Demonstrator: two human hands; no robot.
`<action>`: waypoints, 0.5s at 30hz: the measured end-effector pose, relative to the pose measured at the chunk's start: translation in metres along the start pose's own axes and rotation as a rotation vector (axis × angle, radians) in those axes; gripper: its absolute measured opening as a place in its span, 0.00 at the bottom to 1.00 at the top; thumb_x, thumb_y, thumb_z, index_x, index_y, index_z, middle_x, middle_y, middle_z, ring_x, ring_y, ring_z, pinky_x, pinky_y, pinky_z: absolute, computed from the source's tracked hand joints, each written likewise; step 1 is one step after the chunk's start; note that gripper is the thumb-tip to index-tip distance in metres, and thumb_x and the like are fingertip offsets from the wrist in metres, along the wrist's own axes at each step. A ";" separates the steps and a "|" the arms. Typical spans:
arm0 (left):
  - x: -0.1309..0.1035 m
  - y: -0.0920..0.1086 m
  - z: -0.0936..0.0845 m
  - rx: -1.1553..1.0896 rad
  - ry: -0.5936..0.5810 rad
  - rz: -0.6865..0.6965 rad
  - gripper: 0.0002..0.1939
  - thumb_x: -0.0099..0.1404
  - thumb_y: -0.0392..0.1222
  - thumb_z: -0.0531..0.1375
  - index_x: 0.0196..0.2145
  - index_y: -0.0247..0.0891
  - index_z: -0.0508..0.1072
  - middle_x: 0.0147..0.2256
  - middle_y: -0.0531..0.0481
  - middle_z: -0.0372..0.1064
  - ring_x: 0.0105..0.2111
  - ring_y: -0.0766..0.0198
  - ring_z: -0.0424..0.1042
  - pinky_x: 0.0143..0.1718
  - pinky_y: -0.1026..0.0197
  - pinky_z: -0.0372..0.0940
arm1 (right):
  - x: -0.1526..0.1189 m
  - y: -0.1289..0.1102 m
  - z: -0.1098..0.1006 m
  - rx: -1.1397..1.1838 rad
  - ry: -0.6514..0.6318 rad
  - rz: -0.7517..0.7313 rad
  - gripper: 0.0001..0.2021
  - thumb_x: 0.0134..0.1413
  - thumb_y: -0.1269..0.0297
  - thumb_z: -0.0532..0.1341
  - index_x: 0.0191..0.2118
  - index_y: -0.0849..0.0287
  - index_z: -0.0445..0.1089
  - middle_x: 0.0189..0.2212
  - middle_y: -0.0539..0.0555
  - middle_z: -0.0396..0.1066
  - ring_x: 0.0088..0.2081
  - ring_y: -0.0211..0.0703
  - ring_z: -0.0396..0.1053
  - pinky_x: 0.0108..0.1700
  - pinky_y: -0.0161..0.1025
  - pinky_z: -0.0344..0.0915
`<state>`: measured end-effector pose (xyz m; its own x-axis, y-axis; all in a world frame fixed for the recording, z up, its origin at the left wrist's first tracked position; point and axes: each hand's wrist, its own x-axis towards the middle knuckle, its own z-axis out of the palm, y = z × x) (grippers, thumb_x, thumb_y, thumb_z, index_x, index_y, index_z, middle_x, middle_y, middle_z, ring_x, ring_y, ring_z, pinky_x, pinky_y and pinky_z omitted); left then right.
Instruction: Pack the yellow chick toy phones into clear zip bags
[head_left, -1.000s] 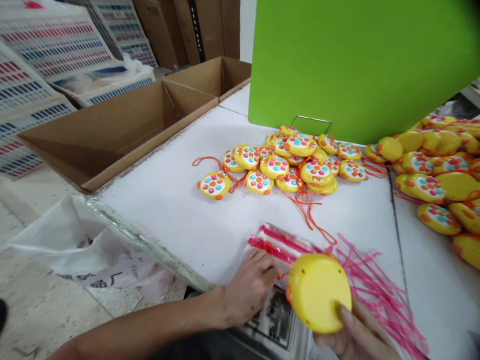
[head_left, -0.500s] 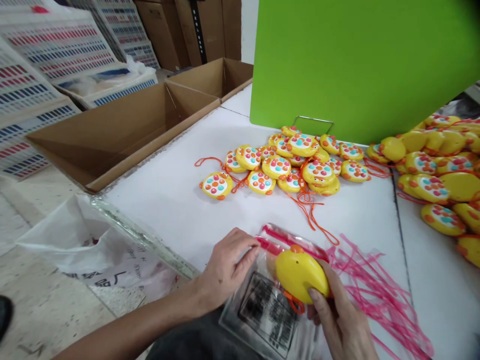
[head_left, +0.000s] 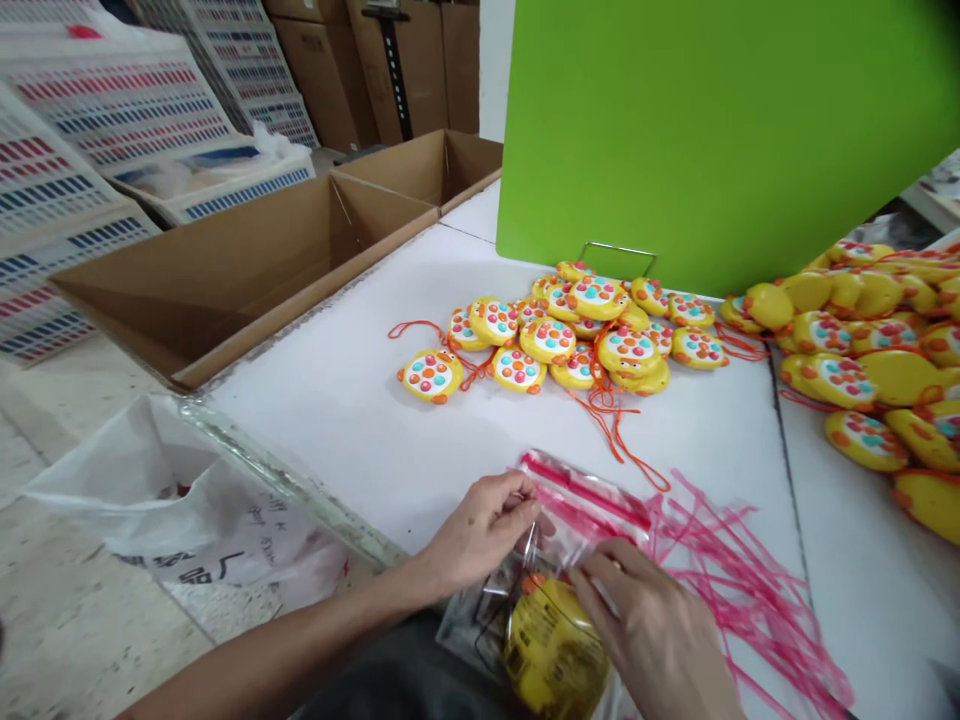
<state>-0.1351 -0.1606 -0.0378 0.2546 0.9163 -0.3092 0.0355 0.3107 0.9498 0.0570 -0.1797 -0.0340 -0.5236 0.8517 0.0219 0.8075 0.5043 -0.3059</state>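
A clear plastic bag (head_left: 480, 610) with dark print lies at the table's near edge, and a yellow toy (head_left: 555, 650) shows through it, back side up. My left hand (head_left: 487, 525) pinches the bag's upper left edge between thumb and fingers. My right hand (head_left: 645, 620) is closed on the bag's opening at the right, just above the toy. Beyond my hands lie more bags with a pink zip strip (head_left: 585, 487). Thin pink plastic strips (head_left: 750, 590) are heaped to the right.
Yellow toys with coloured buttons (head_left: 551, 340) and orange cords sit mid-table; a larger pile (head_left: 892, 375) is at the right. A green board (head_left: 675, 130) stands behind. Cardboard boxes (head_left: 247, 270), stacked crates (head_left: 60, 170) and a white sack (head_left: 187, 500) are at the left.
The yellow toy has gone from my right hand into the bag, lower down. My right hand has let go of it and closed on the bag's opening; my left has shifted slightly right.
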 end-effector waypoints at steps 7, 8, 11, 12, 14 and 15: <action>-0.002 0.004 -0.003 0.134 -0.104 0.024 0.10 0.61 0.33 0.51 0.29 0.32 0.72 0.27 0.51 0.69 0.29 0.66 0.67 0.30 0.67 0.62 | 0.027 -0.021 0.001 0.052 0.243 0.000 0.09 0.60 0.67 0.52 0.42 0.58 0.69 0.31 0.53 0.73 0.31 0.41 0.72 0.31 0.36 0.63; -0.002 0.005 -0.002 0.180 -0.107 0.045 0.10 0.60 0.31 0.50 0.27 0.32 0.71 0.25 0.52 0.67 0.27 0.67 0.66 0.29 0.68 0.60 | 0.030 -0.022 0.002 0.035 0.231 0.003 0.09 0.60 0.68 0.52 0.40 0.58 0.69 0.30 0.53 0.73 0.30 0.42 0.71 0.30 0.37 0.63; -0.003 0.008 0.003 0.376 -0.035 0.113 0.10 0.58 0.28 0.51 0.23 0.33 0.68 0.22 0.54 0.65 0.24 0.68 0.63 0.25 0.69 0.56 | 0.036 -0.028 0.003 -0.026 0.184 0.015 0.11 0.60 0.69 0.51 0.35 0.58 0.70 0.29 0.54 0.72 0.30 0.45 0.71 0.29 0.39 0.61; -0.003 0.009 0.005 0.428 -0.013 0.122 0.10 0.58 0.28 0.51 0.24 0.33 0.68 0.22 0.53 0.65 0.24 0.67 0.63 0.24 0.69 0.55 | 0.036 -0.029 0.003 -0.037 0.177 0.011 0.11 0.60 0.70 0.50 0.34 0.58 0.70 0.30 0.54 0.72 0.30 0.45 0.70 0.29 0.39 0.61; -0.005 0.009 0.008 0.491 -0.004 0.127 0.10 0.60 0.29 0.51 0.26 0.33 0.69 0.23 0.52 0.67 0.24 0.66 0.64 0.24 0.68 0.55 | 0.038 -0.032 0.003 -0.027 0.167 0.009 0.12 0.59 0.70 0.49 0.32 0.58 0.69 0.30 0.55 0.72 0.31 0.46 0.70 0.29 0.39 0.61; -0.005 0.008 0.009 0.510 -0.010 0.134 0.10 0.61 0.30 0.50 0.27 0.33 0.70 0.23 0.51 0.68 0.24 0.66 0.65 0.24 0.68 0.56 | 0.038 -0.031 0.002 -0.001 0.167 0.018 0.12 0.59 0.70 0.50 0.31 0.57 0.69 0.29 0.54 0.72 0.30 0.45 0.70 0.29 0.38 0.61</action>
<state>-0.1271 -0.1654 -0.0277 0.2986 0.9361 -0.1859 0.4670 0.0265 0.8839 0.0111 -0.1632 -0.0258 -0.4570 0.8722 0.1747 0.8164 0.4892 -0.3067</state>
